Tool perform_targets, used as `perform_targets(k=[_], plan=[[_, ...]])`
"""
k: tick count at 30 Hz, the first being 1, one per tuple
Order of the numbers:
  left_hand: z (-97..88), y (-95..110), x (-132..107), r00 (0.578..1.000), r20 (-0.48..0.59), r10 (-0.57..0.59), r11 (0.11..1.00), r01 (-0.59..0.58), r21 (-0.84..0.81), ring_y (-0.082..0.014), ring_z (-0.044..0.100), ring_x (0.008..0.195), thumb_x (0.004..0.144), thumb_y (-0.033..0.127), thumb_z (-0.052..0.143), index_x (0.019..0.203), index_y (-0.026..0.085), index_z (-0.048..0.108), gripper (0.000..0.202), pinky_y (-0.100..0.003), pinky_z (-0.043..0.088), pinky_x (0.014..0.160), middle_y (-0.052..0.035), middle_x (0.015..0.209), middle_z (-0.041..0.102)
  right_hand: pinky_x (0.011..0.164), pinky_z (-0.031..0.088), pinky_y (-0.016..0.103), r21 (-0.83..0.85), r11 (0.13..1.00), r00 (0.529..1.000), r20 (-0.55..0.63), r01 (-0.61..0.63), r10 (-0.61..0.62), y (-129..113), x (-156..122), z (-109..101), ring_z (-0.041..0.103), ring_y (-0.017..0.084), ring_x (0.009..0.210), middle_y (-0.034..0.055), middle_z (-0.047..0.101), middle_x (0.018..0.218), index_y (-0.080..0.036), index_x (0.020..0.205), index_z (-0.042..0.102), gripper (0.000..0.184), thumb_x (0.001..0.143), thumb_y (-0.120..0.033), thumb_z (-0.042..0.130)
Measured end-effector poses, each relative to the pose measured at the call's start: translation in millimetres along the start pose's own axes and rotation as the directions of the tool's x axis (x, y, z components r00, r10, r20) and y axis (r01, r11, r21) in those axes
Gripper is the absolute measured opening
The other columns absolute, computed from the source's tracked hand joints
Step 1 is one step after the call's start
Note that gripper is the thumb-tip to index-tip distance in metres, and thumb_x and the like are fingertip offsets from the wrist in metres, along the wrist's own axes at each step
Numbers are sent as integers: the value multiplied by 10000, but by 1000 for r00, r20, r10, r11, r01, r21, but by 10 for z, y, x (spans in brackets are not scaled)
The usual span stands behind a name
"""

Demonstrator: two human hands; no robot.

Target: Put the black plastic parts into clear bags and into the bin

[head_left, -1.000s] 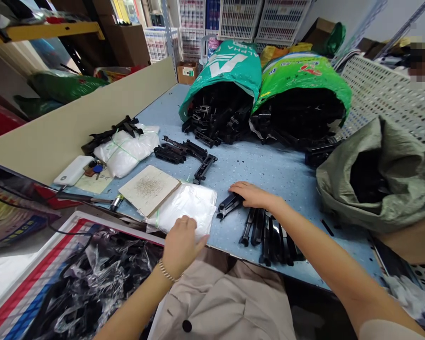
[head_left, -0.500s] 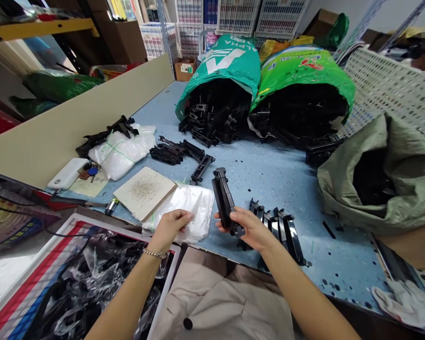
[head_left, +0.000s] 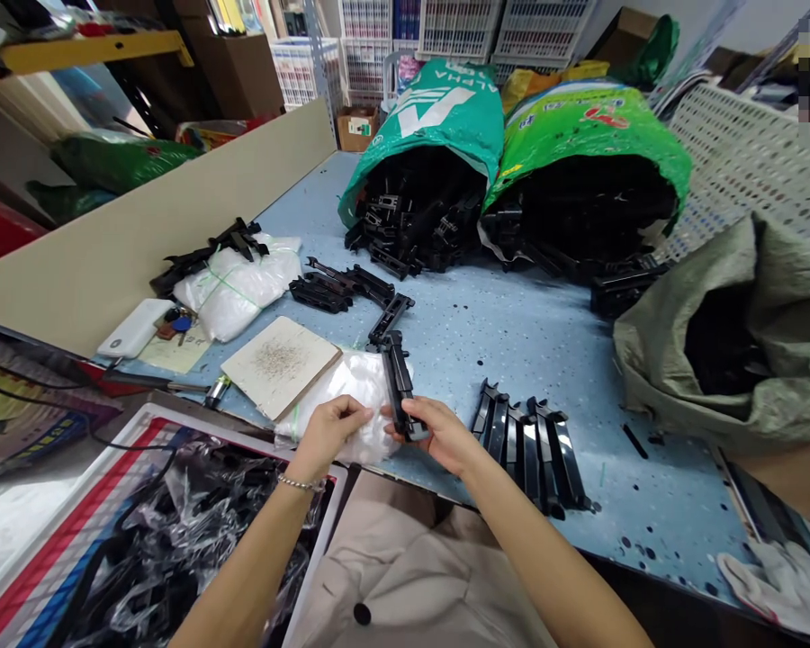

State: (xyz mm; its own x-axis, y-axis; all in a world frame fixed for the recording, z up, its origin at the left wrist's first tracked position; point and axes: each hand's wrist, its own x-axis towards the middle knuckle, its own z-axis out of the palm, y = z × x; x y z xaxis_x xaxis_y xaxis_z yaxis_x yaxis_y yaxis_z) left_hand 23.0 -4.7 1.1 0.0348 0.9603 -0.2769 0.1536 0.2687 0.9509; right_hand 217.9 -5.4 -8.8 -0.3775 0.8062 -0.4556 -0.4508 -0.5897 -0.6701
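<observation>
My right hand (head_left: 436, 434) is closed around a long black plastic part (head_left: 398, 373) with small prongs at its ends, held tilted over the table's front. Just left of it, my left hand (head_left: 334, 434) pinches the edge of a clear plastic bag (head_left: 371, 432), with thumb and forefinger together. This bag lies on top of a stack of such bags, partly under a pale square board (head_left: 276, 364). To the right of my right hand, several similar black parts (head_left: 526, 450) lie side by side in a row.
Behind stand a teal sack (head_left: 438, 108) and a green sack (head_left: 594, 126), both spilling black parts. An olive sack (head_left: 675, 360) is at right, beside another person's arm (head_left: 783, 472). A crate (head_left: 152, 418) of bagged parts sits at lower left. Gloves (head_left: 776, 580) lie at lower right.
My right hand has moved left with the black part, bringing it close to my left hand and above the bags. The bag at my left fingers looks more puffed up.
</observation>
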Motion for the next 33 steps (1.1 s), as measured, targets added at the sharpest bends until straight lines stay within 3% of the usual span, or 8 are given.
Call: perform_targets(k=[6,16,22,25,28,30,31,33], plan=[[-234,188,-62,982,-157,101,989,-116,-90,-111,543,622,652,342,762,763,168,601,262,-229,433,593,19,688,605,680,574,307,32,999,998,-61,29,-27,92,4,-83,712,201,764,122,736,967,-121,904,674,299,728,-352,744],[205,-115,34,985,-117,125,988,-113,101,-89,457,543,631,294,728,723,203,450,307,-219,383,547,78,612,487,675,552,265,170,985,999,31,34,-40,-30,-246,-12,703,185,794,155,712,1075,-119,955,668,284,800,-356,669],[206,-51,-7,983,-30,179,953,-166,253,-108,473,566,691,271,660,729,209,457,215,-229,393,559,65,636,504,636,562,265,216,976,999,-12,-34,37,72,-119,-42,709,186,742,137,732,989,-115,944,651,274,787,-338,676],[50,67,-106,944,-7,330,840,-291,458,-145,523,640,791,205,530,728,202,506,68,-263,427,600,4,724,554,606,560,258,226,973,995,-72,-45,63,132,-69,-68,708,185,744,127,735,969,-127,970,631,278,789,-332,678],[-119,181,-202,891,108,440,525,-353,775,-226,583,845,780,51,414,730,181,613,242,-340,461,715,-101,954,622,608,565,272,217,976,993,-100,-34,57,138,-97,-80,707,192,766,134,725,1008,-135,990,626,280,790,-324,677],[-172,209,-209,889,151,433,387,-334,859,-269,586,946,768,14,388,806,172,675,331,-377,472,770,-129,1039,633,604,564,258,198,980,993,-121,23,1,128,-170,-81,706,186,756,125,722,1016,-137,993,637,284,781,-320,682],[-176,201,-189,890,155,428,387,-335,859,-273,587,973,775,17,385,888,170,691,361,-383,479,795,-130,1065,635,590,559,243,198,979,994,-106,53,-32,129,-222,-83,702,175,726,114,725,991,-138,1002,644,304,778,-340,681],[-154,145,-114,897,151,416,504,-366,783,-233,612,922,800,54,398,1076,178,665,404,-361,499,809,-112,1107,631,518,535,213,238,970,999,17,45,-51,163,-339,-97,673,143,606,87,730,879,-139,1037,646,392,785,-439,648]])
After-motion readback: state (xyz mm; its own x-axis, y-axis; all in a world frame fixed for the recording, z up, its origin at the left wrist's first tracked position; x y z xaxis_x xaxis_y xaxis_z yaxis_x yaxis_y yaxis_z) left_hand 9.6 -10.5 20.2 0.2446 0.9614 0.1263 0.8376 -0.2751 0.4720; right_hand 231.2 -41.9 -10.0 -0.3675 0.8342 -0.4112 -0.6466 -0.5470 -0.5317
